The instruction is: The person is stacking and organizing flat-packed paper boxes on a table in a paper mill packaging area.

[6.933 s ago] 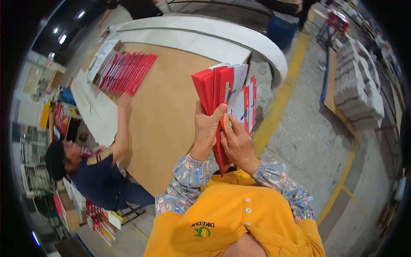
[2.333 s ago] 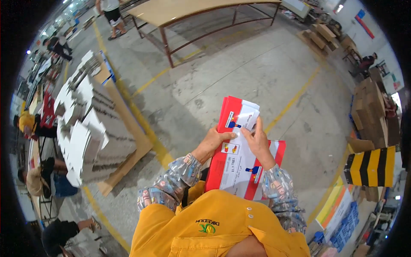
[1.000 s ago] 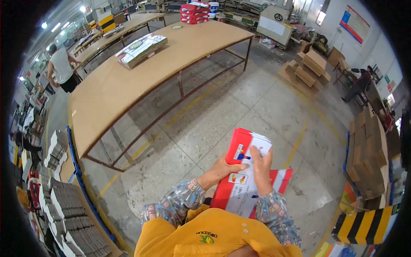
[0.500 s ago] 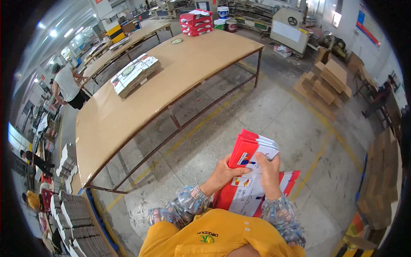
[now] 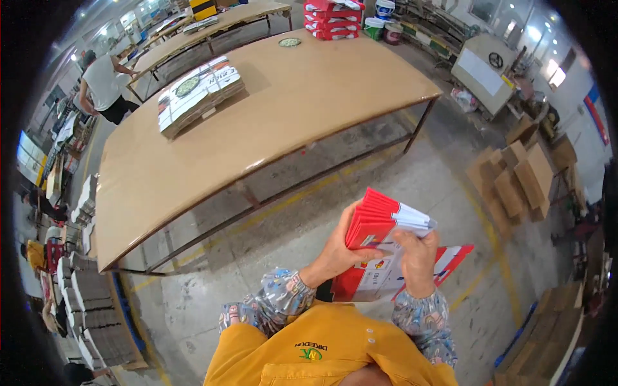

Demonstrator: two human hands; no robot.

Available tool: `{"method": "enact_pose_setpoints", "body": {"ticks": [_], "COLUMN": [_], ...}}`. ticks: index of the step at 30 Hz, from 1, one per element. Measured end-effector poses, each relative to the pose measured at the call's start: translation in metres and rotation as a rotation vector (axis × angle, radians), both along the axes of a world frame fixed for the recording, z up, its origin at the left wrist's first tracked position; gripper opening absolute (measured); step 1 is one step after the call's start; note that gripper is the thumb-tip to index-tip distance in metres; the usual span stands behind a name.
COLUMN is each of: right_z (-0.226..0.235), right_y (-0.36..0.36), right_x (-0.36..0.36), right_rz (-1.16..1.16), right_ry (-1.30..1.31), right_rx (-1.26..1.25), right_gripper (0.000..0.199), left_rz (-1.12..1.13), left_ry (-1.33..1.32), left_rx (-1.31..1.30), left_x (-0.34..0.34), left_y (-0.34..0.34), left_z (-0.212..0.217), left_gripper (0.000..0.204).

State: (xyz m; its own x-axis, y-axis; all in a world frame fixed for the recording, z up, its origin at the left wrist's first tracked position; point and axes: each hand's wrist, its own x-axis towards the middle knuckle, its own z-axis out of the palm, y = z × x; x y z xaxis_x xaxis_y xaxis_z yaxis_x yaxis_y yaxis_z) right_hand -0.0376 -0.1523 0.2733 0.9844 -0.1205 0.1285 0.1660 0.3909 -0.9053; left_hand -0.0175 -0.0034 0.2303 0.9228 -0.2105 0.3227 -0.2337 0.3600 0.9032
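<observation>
Both my hands hold a bundle of red-and-white printed folded cardboard sheets (image 5: 374, 224) in front of my yellow apron. The upper ends of the sheets are fanned apart. My left hand (image 5: 336, 252) closes round the bundle's left side, with its thumb across the front. On the other side my right hand (image 5: 418, 260) grips the white edges, thumb on the front. Below the hands a wider red-and-white printed panel (image 5: 365, 283) shows; whether it joins the bundle I cannot tell.
Ahead stands a long brown-topped table (image 5: 277, 122) bearing a tied bundle of printed sheets (image 5: 199, 93) and red packs (image 5: 331, 24). Flattened brown cartons (image 5: 515, 174) lie right; sheet stacks (image 5: 96, 305) stand left. A person (image 5: 103, 83) works at the far left.
The bundle's upper ends have spread into a wider fan. My left fingers have moved higher along its left side. The view has shifted, and the table appears larger.
</observation>
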Motion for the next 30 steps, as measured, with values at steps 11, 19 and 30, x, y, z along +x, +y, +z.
{"method": "enact_pose_setpoints", "body": {"ticks": [11,19,30], "right_z": [0.021,0.018,-0.01], "right_y": [-0.014,0.001,0.02], "right_x": [0.1,0.199,0.285], "right_rz": [0.07,0.361,0.804], "right_ry": [-0.156,-0.524,-0.555], "right_rx": [-0.12,-0.241,-0.222], "right_gripper": [0.031,0.041,0.045], "left_rz": [-0.102,0.345,0.663], "left_ry": [0.138,-0.329,-0.03], "left_rx": [0.167,0.356,0.526], "left_x": [0.1,0.174,0.178], "left_y": [0.007,0.036,0.052], "left_z": [0.026,-0.01,-0.079], "left_gripper": [0.056,0.033,0.034]}}
